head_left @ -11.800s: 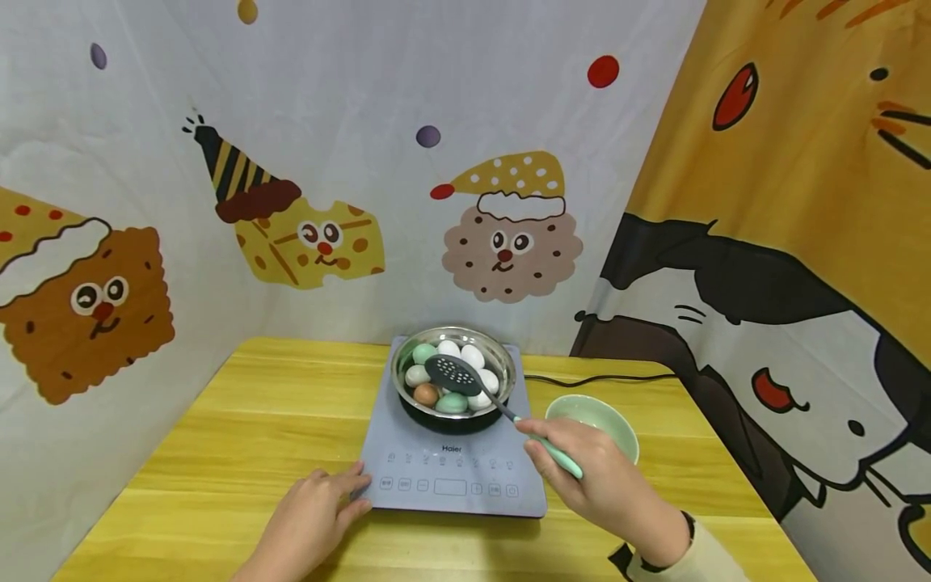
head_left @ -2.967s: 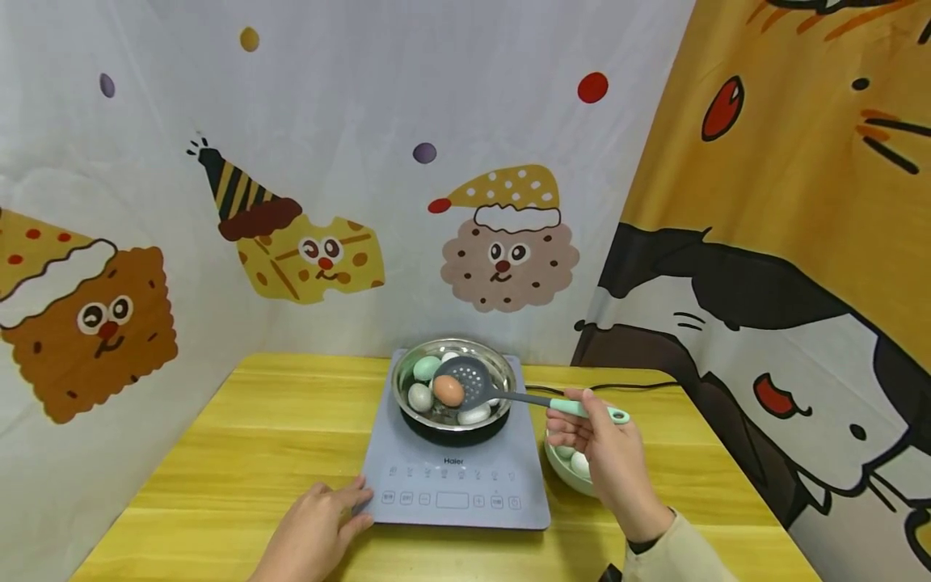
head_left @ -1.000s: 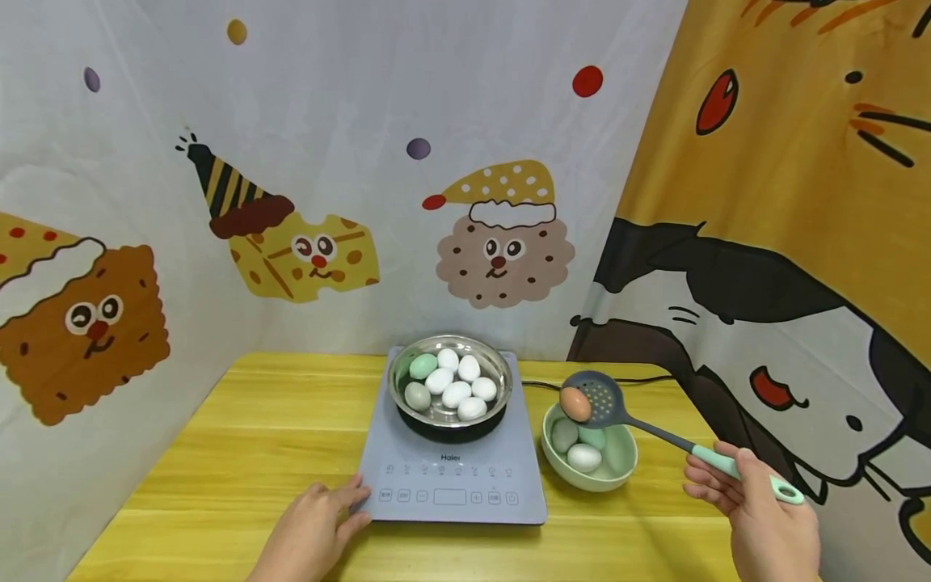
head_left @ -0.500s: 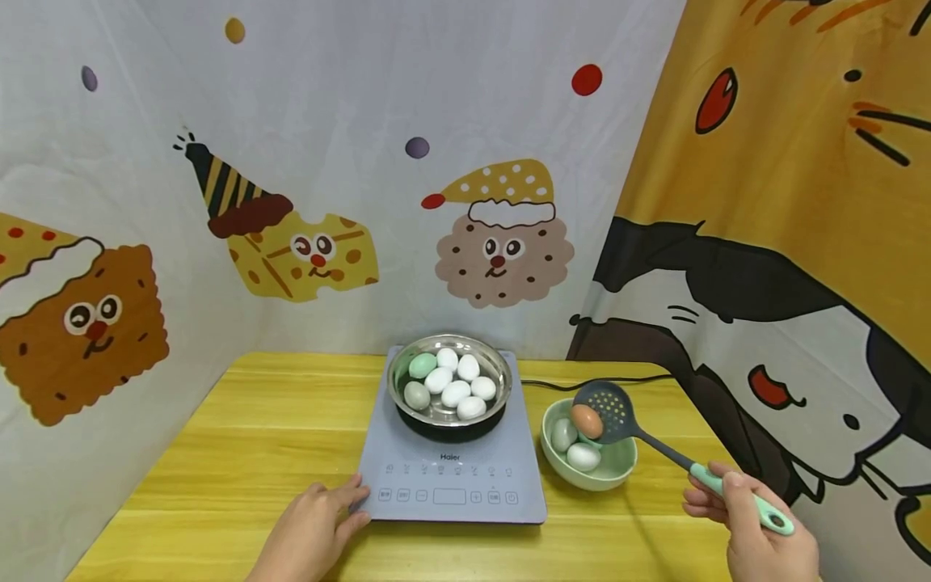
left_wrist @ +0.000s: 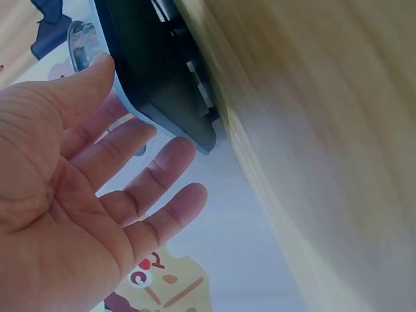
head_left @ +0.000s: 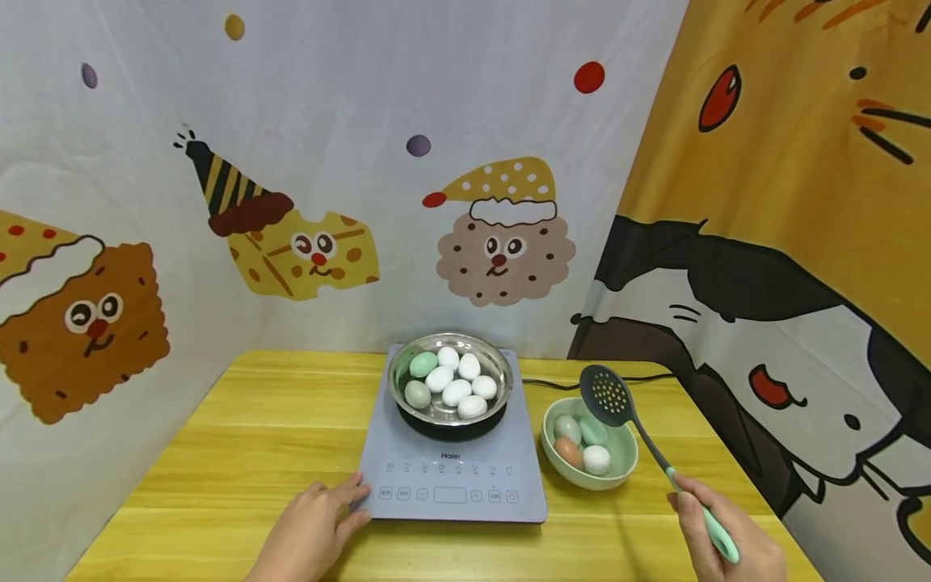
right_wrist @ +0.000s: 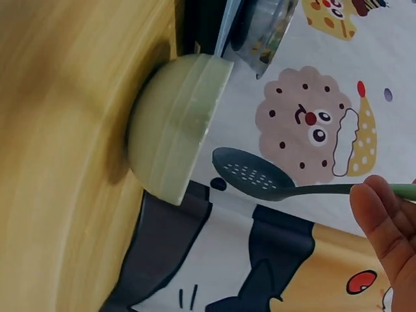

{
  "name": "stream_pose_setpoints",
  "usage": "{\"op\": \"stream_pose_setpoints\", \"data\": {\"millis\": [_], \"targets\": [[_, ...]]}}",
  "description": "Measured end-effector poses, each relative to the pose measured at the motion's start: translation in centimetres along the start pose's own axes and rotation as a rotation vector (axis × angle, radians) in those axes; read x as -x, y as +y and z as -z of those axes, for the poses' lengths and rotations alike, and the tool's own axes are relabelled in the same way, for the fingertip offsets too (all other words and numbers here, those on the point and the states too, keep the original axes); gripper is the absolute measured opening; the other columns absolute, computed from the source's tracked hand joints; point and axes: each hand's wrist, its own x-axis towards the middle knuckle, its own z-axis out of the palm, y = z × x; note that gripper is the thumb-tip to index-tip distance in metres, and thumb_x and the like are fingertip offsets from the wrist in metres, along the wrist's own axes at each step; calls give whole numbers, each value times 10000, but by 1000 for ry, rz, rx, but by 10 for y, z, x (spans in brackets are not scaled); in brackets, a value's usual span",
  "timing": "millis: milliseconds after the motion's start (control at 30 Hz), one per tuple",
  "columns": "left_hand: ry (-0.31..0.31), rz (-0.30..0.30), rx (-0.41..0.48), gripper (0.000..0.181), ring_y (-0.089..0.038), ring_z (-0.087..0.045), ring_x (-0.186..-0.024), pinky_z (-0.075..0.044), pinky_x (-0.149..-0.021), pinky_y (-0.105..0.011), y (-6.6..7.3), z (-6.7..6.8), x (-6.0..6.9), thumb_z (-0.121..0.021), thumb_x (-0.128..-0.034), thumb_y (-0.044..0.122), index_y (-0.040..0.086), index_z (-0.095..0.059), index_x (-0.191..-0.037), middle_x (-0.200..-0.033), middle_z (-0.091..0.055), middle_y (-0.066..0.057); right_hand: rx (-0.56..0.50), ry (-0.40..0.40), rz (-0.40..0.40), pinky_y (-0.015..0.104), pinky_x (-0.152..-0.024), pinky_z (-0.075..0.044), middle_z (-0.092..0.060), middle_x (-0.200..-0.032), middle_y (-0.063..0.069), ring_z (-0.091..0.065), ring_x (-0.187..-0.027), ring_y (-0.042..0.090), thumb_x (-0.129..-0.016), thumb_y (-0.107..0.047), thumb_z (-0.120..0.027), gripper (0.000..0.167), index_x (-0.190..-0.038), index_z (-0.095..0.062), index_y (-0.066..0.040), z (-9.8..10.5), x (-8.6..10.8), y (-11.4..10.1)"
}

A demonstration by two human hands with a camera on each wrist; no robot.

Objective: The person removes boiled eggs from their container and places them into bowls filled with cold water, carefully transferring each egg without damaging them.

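Observation:
My right hand grips the mint handle of a dark slotted spoon, whose perforated head is tilted above the bowl's far rim and bears no egg. In the green bowl lie a brown egg, a white egg, a grey-green egg and a green egg. The steel pan holds several white eggs, a green egg and a greyish egg. My left hand touches the front left corner of the induction cooker with relaxed fingers.
The cooker lies flat on a yellow wooden table and carries the pan. A black cord runs behind the bowl. Printed cloth hangs along the back and sides of the table.
The brown egg has moved from the pan, on the slotted spoon, into the bowl. Now the spoon has lifted off and tilted. Earlier the bowl gained other eggs. My left hand stays put.

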Motion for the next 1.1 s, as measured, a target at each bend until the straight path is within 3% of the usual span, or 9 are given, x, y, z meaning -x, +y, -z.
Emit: {"op": "stream_pose_setpoints", "data": {"millis": [67, 133, 267, 333, 400, 567, 767, 967, 1100], "targets": [[0, -1, 2, 335, -300, -746, -1040, -630, -929, -541, 0, 0, 0, -881, -880, 268, 162, -820, -1191, -1338, -771, 1, -6, -10, -82, 38, -552, -479, -652, -900, -384, -592, -801, -295, -966, 1, -736, 121, -1057, -813, 19, -1, -2, -4], [1, 1, 2, 336, -303, -745, -1045, -628, -931, -545, 0, 0, 0, -880, -880, 270, 166, -820, -1193, -1343, -769, 4, -72, -25, -269, 49, -596, -521, -703, -851, -325, -652, -750, -217, -1030, -84, -700, 161, -1116, -796, 13, -3, -8, -10], [11, -2, -3, 336, -300, -745, -1036, -629, -922, -546, 0, 0, 0, -881, -877, 268, 168, -820, -1192, -1345, -767, 6, -446, -29, -689, 196, -702, -646, -816, -878, -93, -769, -715, 73, -1107, -303, -606, 350, -1245, -726, -4, -12, -30, -15], [16, -8, -1, 335, -302, -746, -1034, -630, -923, -544, -1, 0, 0, -882, -876, 268, 166, -820, -1190, -1343, -769, 1, -646, -51, -766, 282, -740, -673, -837, -967, 28, -793, -771, 177, -1112, -338, -578, 396, -1277, -687, 5, -19, -40, -13], [16, -10, 1, 336, -299, -747, -1034, -631, -924, -537, 0, -1, 1, -881, -877, 272, 167, -820, -1190, -1343, -769, 1, -755, -123, -769, 307, -775, -677, -838, -1023, 66, -797, -827, 196, -1119, -362, -553, 415, -1292, -665, -3, -29, -45, -13], [22, -18, -5, 339, -293, -747, -1021, -634, -913, -533, 0, -2, 1, -884, -872, 271, 163, -820, -1187, -1335, -773, -3, -814, -290, -595, 334, -798, -681, -834, -1040, 99, -805, -872, 217, -1141, -291, -522, 413, -1295, -646, 72, -60, -52, -29], [16, -8, -6, 343, -286, -742, -1028, -628, -928, -535, 0, -2, 0, -880, -878, 272, 168, -817, -1199, -1345, -768, 6, -740, -424, -206, 315, -762, -681, -805, -963, 137, -794, -838, 196, -1128, -83, -530, 255, -1252, -689, 73, -99, -53, -49], [11, 4, -4, 340, -272, -737, -1020, -629, -923, -524, -1, -3, 0, -879, -880, 270, 168, -819, -1199, -1346, -768, 9, -575, -392, 294, 179, -749, -637, -819, -905, 96, -799, -807, 151, -972, 134, -643, 285, -1208, -745, 12, -128, -46, -58], [27, -7, -6, 335, -254, -737, -993, -631, -910, -509, 0, -4, 0, -883, -875, 269, 172, -822, -1190, -1333, -773, 16, -510, -366, 472, 175, -780, -624, -819, -974, 70, -779, -824, 150, -967, 66, -694, 266, -1219, -747, -3, -138, -43, -60]]}}
